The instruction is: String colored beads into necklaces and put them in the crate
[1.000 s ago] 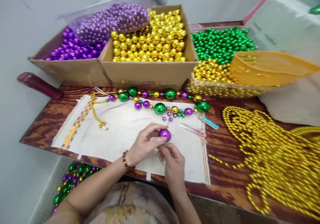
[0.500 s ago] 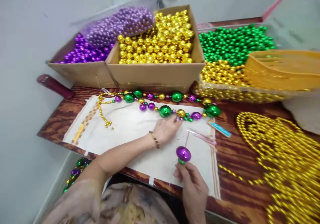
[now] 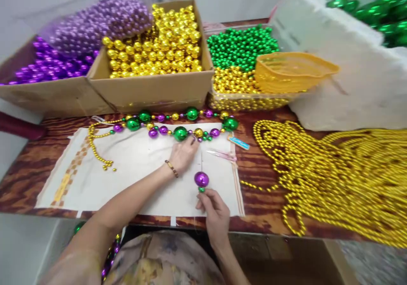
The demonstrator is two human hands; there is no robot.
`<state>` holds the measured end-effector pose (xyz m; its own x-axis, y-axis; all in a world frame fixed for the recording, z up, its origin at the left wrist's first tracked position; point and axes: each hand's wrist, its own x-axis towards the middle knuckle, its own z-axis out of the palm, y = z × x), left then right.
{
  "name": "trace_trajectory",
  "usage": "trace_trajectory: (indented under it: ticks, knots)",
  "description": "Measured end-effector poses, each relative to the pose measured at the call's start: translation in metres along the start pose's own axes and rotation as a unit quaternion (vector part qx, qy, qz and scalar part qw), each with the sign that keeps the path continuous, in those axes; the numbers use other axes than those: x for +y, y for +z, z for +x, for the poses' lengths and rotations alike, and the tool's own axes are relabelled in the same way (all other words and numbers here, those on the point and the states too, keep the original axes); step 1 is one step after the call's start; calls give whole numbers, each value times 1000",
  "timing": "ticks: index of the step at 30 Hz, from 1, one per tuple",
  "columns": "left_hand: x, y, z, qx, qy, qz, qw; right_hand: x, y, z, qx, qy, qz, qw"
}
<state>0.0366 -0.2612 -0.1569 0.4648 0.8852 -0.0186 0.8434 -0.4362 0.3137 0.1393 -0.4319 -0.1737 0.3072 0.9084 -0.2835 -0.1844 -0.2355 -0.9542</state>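
Observation:
My right hand (image 3: 214, 210) pinches a thin needle or thread with a large purple bead (image 3: 201, 178) and a small green bead (image 3: 201, 189) on it, held upright over the white cloth (image 3: 133, 179). My left hand (image 3: 184, 152), with a bead bracelet on the wrist, reaches forward onto the cloth, its fingertips among small loose beads next to the strung necklace (image 3: 173, 126) of green, purple and gold beads. What the left fingers hold, if anything, is hidden.
Cardboard boxes of purple beads (image 3: 60, 43) and gold beads (image 3: 155, 39) stand at the back, beside green beads (image 3: 240, 45) and an orange mesh bag (image 3: 292, 71). Gold bead strands (image 3: 333, 174) pile on the right. Pink scissors (image 3: 222, 154) lie on the cloth.
My left hand let go of the purple bead and reached forward to the small beads by the necklace. My right hand stayed low with the threaded bead. The view shifted right.

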Motion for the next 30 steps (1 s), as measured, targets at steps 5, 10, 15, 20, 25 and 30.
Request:
trace_trajectory:
  ticks: [5, 10, 15, 20, 25, 30]
  knots:
    - [9, -7, 6, -1, -7, 47, 999, 1, -2, 0, 8, -6, 26, 1000]
    - [28, -22, 36, 44, 37, 83, 995, 2, -5, -2, 10, -11, 46, 999]
    - [54, -64, 108, 200, 136, 78, 967, 8, -9, -3, 7, 5, 73, 997]
    - [72, -103, 196, 94, 82, 115, 986, 18, -6, -5, 48, 11, 107, 993]
    - [74, -101, 246, 22, 37, 108, 993, 25, -3, -5, 65, 20, 100, 993]
    - [76, -106, 241, 49, 43, 74, 995, 19, -7, -5, 46, 19, 114, 992]
